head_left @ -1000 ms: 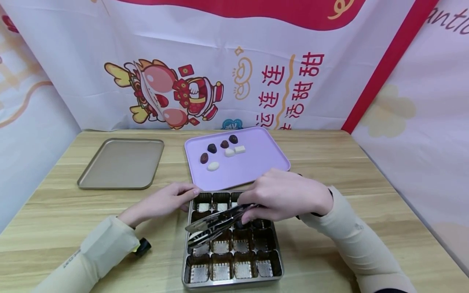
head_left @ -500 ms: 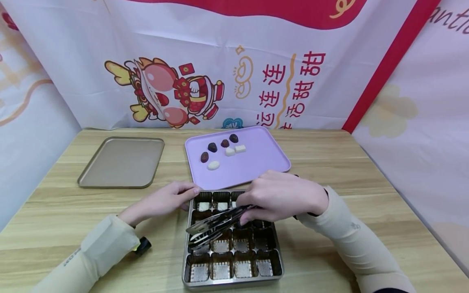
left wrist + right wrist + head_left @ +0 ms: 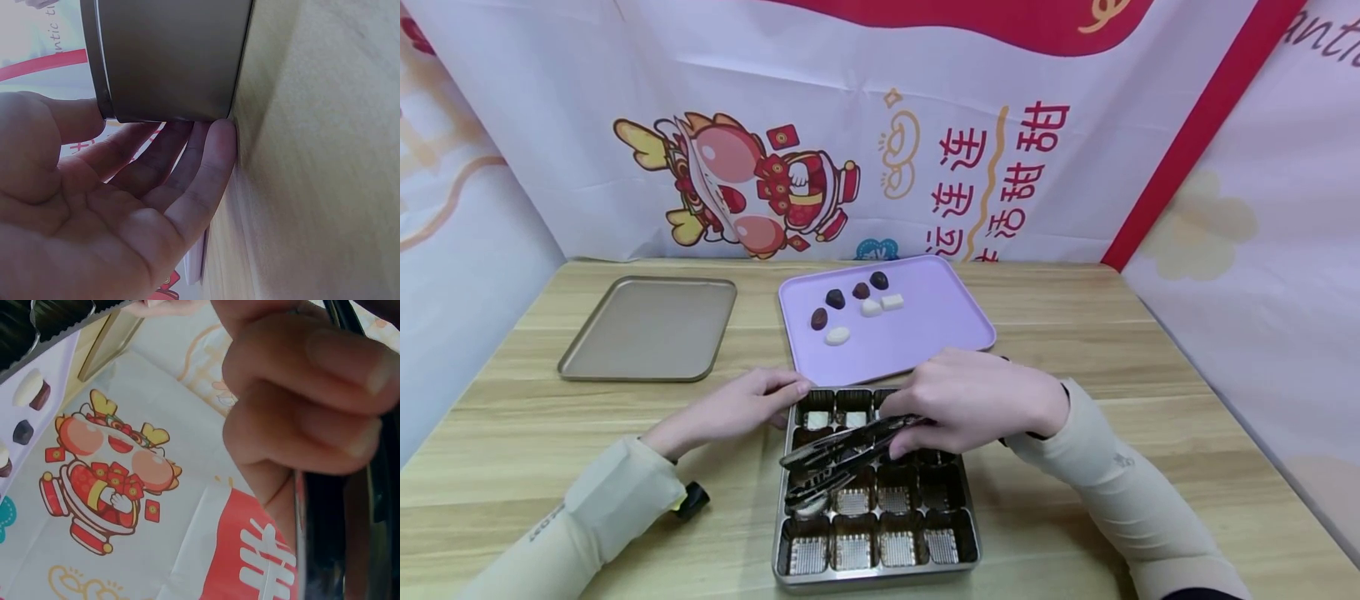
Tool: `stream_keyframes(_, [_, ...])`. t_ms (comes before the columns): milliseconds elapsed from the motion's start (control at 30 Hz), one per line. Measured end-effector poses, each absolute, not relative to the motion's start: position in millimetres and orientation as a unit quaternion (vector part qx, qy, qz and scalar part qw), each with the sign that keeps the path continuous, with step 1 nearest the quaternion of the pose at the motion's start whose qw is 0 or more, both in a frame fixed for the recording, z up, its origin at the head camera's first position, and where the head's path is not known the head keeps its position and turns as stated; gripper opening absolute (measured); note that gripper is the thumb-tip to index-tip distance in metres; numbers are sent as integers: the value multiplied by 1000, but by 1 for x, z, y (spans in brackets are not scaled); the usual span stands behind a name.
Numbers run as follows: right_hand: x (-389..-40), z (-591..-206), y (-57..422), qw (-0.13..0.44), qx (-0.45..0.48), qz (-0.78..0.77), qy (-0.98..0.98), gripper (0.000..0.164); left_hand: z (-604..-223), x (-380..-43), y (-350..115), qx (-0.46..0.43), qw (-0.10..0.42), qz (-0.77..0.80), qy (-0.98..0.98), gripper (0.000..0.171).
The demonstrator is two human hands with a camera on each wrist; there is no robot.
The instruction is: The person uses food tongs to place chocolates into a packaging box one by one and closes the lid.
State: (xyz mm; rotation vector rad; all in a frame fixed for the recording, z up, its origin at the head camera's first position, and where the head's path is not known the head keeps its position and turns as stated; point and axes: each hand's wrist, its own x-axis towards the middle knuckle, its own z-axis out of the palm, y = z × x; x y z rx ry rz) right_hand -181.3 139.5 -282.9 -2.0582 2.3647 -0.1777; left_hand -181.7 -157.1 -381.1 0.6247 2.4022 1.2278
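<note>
In the head view my right hand (image 3: 966, 400) grips metal tongs (image 3: 850, 454) over a square tin (image 3: 880, 577) lined with a brown divided insert. The tongs' arms are parted at the tin's left side. A pale chocolate (image 3: 809, 507) shows at the lower tip, in the left compartment of the third row. Curled fingers (image 3: 300, 425) wrap the tongs in the right wrist view. My left hand (image 3: 741, 410) holds the tin's far left corner. In the left wrist view its thumb meets the rim and its fingers lie against the wall (image 3: 169, 62). Pale pieces (image 3: 817, 420) sit in the far row.
Behind the tin lies a lilac tray (image 3: 925, 325) bearing several dark and white chocolates (image 3: 837, 336). A bare bronze-coloured tray (image 3: 651, 329) is at the back left. A small black object (image 3: 693, 500) shows beside the left sleeve. Printed cloth hangs behind the wooden table.
The tongs' tips have spread apart. The pale chocolate that was between them now sits lower, in the compartment. My left hand stays on the tin's corner.
</note>
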Motion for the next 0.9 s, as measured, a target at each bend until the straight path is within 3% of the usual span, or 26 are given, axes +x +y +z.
stream_keyframes(300, [-202,-273,154,-10,-621,-112,776,22,-380,-182,-156,233,183,443,846,32])
stream_keyframes(700, [-266,-298,175,-87,-422,-44,901,33,-381,-181,-157,219,181,435,854,36])
stream_keyframes(900, [-306,-321,195,-47,-319,-13,947,35,-380,-181,-156,221,179,432,856,34])
